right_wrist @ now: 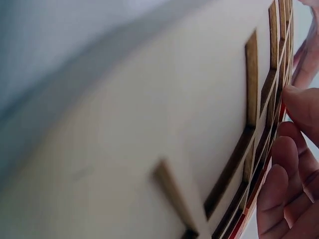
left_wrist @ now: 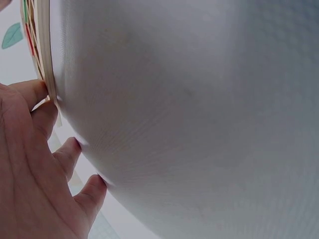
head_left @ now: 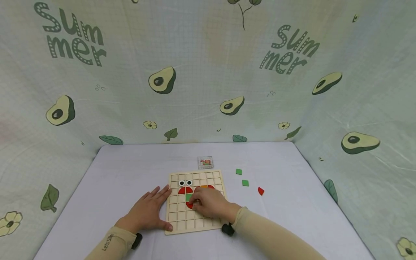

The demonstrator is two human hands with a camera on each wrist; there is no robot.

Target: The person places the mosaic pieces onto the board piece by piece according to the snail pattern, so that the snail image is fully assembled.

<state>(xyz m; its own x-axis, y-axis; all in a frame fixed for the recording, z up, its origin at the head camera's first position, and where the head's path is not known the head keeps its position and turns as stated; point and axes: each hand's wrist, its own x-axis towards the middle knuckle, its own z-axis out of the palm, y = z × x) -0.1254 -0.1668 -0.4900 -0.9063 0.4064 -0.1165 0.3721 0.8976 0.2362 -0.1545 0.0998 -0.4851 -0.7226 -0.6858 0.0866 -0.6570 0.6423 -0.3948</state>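
Observation:
A square wooden grid board (head_left: 177,217) lies on the table. My left hand (head_left: 147,211) rests at its left side, fingers spread, with fingertips and thumb touching the edge. Over the board's middle, my right hand (head_left: 211,203) has its fingers curled, pinching a red rounded piece (head_left: 189,205) at a cell below a green square (head_left: 189,197). The right wrist view shows the thumb (right_wrist: 301,107) against a sliver of red. Two round eye pieces (head_left: 185,183) sit above red quarter-round pieces (head_left: 181,190). An orange piece (head_left: 203,186) between red ones is partly hidden by the right hand.
A small pattern card (head_left: 205,163) lies behind the board. To the right are loose green squares, one farther back (head_left: 238,172) and one nearer (head_left: 245,183), plus a loose red quarter-round piece (head_left: 261,190). The white table (head_left: 286,224) meets a printed cloth backdrop (head_left: 195,119).

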